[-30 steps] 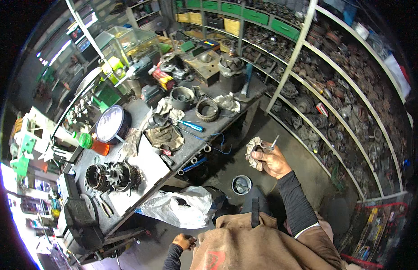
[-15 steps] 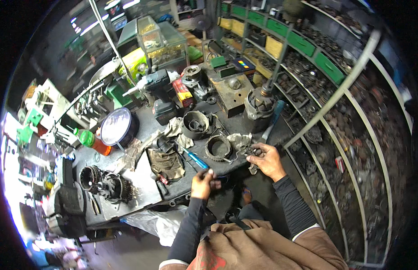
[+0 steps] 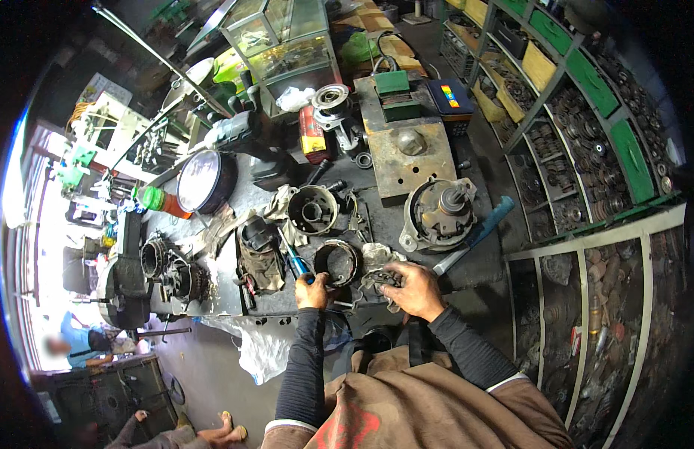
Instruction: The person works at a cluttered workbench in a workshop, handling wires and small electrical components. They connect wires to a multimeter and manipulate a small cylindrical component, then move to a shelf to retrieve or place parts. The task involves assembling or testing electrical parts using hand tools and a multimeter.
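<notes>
My left hand (image 3: 312, 292) is closed on the handle end of a blue screwdriver (image 3: 297, 262), whose shaft points away over the bench. My right hand (image 3: 416, 290) grips a small dark metal part (image 3: 383, 280) at the bench's front edge; fingers cover much of it, and its exact kind is unclear. Between the hands, just beyond them, sits a ring-shaped metal core (image 3: 337, 263). Behind it lies a round open metal housing (image 3: 313, 209). A pale crumpled rag (image 3: 375, 254) touches the area by my right fingers.
A motor-like unit with a shaft (image 3: 446, 209) stands at right, beside a blue-handled tool (image 3: 481, 228). A cordless impact wrench (image 3: 250, 138) stands behind a brown cloth (image 3: 261, 266). Shelves of parts (image 3: 586, 247) line the right. At lower left is another person (image 3: 201, 438).
The view has turned and tilted. My left hand has gone from beside the screwdriver to closing on its handle. My right hand keeps the metal part, now closer to the ring-shaped core.
</notes>
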`<control>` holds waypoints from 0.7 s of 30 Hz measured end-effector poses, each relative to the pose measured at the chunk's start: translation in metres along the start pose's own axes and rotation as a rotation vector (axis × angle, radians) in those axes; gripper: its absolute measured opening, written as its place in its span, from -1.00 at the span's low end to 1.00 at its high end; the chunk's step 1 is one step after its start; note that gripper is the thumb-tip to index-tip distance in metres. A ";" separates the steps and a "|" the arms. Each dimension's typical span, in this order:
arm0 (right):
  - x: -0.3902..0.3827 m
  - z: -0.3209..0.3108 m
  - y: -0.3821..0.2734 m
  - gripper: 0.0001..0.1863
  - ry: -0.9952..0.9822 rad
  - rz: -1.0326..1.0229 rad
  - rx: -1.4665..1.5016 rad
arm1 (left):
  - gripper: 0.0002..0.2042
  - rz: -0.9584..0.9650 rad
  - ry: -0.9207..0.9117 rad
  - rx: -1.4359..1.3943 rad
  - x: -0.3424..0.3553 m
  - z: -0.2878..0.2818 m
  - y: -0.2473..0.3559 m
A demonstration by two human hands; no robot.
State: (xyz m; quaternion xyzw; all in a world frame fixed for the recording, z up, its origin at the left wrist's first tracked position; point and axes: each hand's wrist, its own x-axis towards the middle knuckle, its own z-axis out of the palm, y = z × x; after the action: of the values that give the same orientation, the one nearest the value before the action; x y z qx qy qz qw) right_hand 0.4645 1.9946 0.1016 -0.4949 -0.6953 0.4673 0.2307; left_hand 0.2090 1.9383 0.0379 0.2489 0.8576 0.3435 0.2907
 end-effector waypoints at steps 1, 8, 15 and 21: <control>0.006 0.002 -0.001 -0.55 -0.029 -0.033 -0.028 | -0.49 0.026 0.024 0.047 0.013 -0.001 -0.017; 0.039 0.015 0.015 -0.55 -0.089 -0.222 -0.141 | -0.48 -0.170 -0.064 -0.244 0.029 0.002 -0.007; 0.052 0.041 0.043 -0.53 -0.104 -0.288 -0.338 | -0.52 0.036 0.062 -0.001 0.027 -0.019 0.005; 0.049 0.041 0.018 -0.53 -0.077 -0.280 -0.314 | -0.51 -0.034 0.048 -0.341 0.044 -0.023 -0.013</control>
State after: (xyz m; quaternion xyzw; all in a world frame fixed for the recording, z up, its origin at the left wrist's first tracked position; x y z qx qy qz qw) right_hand 0.4214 2.0232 0.0600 -0.4052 -0.8298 0.3352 0.1867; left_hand 0.1593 1.9470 0.0274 0.1731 0.7976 0.4851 0.3139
